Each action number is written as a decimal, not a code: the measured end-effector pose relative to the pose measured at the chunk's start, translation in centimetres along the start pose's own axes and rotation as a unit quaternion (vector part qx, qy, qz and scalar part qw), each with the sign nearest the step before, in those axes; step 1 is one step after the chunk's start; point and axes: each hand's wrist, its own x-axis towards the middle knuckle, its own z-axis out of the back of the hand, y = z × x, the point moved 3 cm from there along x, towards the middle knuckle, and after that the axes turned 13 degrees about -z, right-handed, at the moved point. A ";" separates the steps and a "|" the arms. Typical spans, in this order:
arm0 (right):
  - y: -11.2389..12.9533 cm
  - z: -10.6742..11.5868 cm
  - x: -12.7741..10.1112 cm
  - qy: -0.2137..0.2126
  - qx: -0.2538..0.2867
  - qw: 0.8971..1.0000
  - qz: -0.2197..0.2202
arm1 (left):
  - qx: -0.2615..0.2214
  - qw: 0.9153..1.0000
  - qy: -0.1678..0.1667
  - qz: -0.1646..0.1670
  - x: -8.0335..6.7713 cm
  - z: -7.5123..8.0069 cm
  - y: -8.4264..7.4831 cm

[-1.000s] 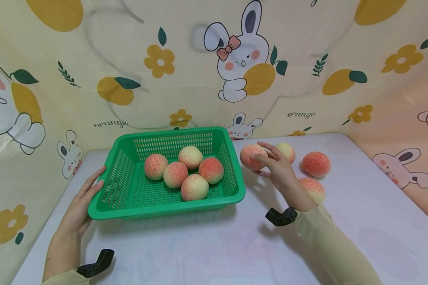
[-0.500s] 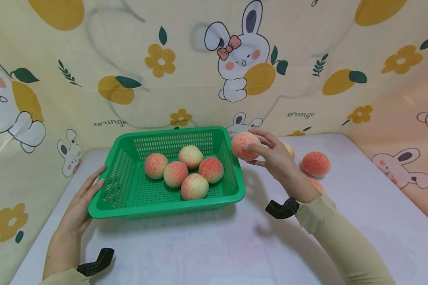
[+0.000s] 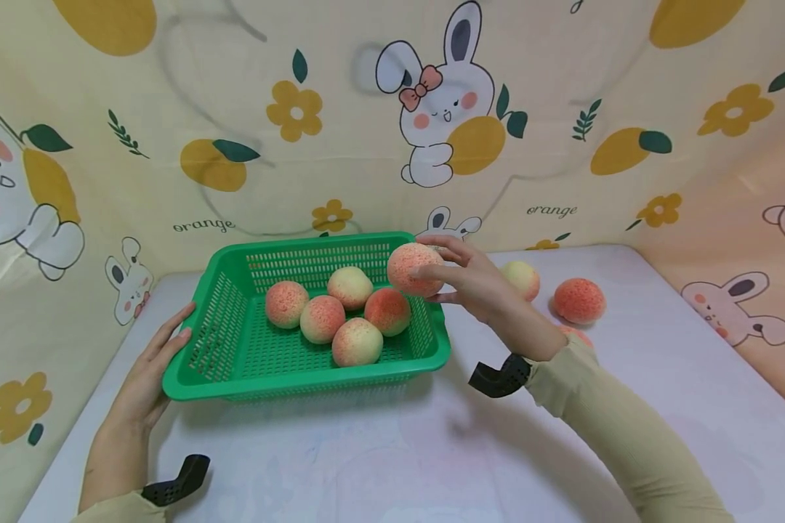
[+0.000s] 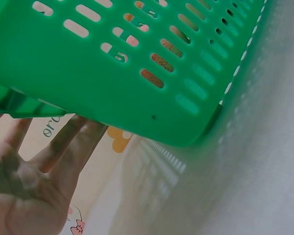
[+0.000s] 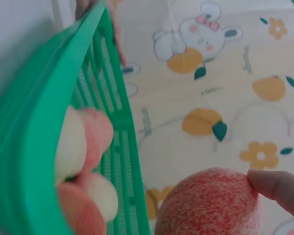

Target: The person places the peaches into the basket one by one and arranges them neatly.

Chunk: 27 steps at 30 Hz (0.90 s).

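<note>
altogether nine peaches show in the head view: five lying in the green basket, one held peach in the air, and three on the bench. the five in the basket cluster together near the tray's middle and 3 o'clock side, touching one another. the held peach sits in the right hand, whose grip is grasping it with fingertips and thumb curled round it, above the basket's rim at the 2 o'clock corner. on the bench, a pale peach and a redder peach lie at 3 o'clock of the basket, apart from each other; the third peach is mostly hidden behind the right sleeve. the left hand rests at the basket's 9 o'clock edge with its grip released, fingers straight along the wall.

the peaches are round, matt and finely speckled, red-orange fading to cream. the basket is rectangular, smooth plastic with slotted walls and a flared rim. the bench is a pale, smooth surface, backed by a cloth printed with rabbits and oranges.
</note>
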 end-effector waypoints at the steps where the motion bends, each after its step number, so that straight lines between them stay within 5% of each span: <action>1: 0.2 -0.4 0.0 0.007 -0.002 1.000 -0.003 | -0.002 1.000 0.001 -0.001 0.0 0.0 0.0; 27: 1.0 -7.5 2.0 0.116 -0.075 0.990 -0.017 | 0.007 1.000 0.001 -0.004 0.0 0.1 0.0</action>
